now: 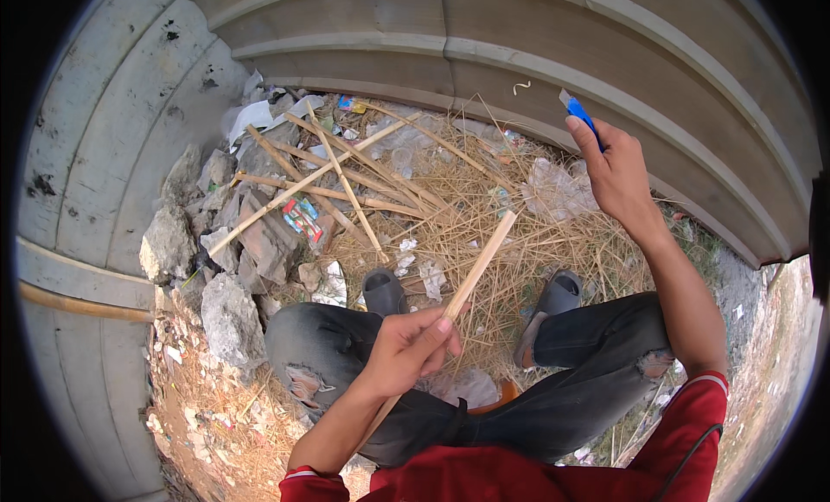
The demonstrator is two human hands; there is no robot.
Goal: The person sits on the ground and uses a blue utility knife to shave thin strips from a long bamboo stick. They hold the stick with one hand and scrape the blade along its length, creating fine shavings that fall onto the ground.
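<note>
My left hand [411,346] is closed around a pale, peeled wooden stick [478,271]. The stick slants up and away to the right, and its lower end passes under my left forearm. Raised at the upper right, my right hand [616,169] grips a blue box cutter [584,121] with its short blade out, pointing away from me. The blade is well apart from the stick. A small pale curled shaving [521,88] shows against the metal wall, left of the blade.
Several bamboo sticks [346,178] lie crossed on dry straw [493,191] ahead. Grey rocks [233,316] are heaped at the left, with litter and plastic scraps between. Corrugated metal sheets [363,31] stand across the far side and the left [95,139]. My sandalled feet rest on the straw.
</note>
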